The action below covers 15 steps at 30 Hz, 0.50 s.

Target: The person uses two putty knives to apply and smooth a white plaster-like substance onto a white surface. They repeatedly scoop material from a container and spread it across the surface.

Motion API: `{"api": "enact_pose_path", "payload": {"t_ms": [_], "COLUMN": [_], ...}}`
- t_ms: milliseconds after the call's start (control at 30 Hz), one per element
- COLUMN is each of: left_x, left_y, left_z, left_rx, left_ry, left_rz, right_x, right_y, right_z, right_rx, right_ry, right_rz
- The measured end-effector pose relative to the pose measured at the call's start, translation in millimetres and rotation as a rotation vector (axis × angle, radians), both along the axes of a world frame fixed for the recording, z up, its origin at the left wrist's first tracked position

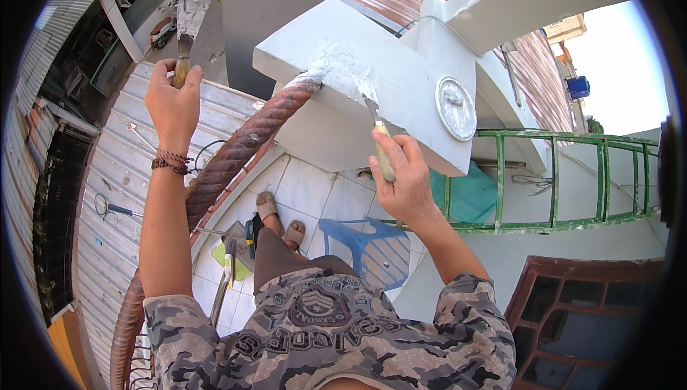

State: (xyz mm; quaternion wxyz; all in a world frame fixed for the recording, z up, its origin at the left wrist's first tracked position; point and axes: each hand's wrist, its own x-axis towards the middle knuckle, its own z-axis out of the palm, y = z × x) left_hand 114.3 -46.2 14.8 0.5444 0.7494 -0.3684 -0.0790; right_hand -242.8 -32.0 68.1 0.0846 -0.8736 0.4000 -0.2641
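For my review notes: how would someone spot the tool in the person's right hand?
Find the large grey concrete block above the twisted reddish column. At its patch of fresh white filler, the right hand grips a narrow putty knife with a pale wooden handle. Unlike the left hand's broad scraper, raised away from the block, its blade touches the filler.

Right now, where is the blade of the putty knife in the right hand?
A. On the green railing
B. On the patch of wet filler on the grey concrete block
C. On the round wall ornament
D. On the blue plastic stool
B: the right hand presses the small putty knife into the white filler patch on the grey concrete block, beside the twisted rust-brown column.
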Motion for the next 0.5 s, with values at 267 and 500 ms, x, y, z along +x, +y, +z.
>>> {"api": "enact_pose_path", "payload": {"t_ms": [267, 500], "left_x": [-2.9, -4.2], "left_y": [-0.8, -3.0], "left_z": [1.5, -1.0], "left_rx": [0.010, -0.002], "left_ry": [0.007, -0.021], "left_rz": [-0.001, -0.012], "right_x": [11.4, 64.2], "right_y": [-74.9, -192.4], "right_z": [63.4, 97.7], "right_rx": [0.148, 0.125], "right_ry": [-0.141, 0.609], "right_rz": [-0.283, -0.242]}}
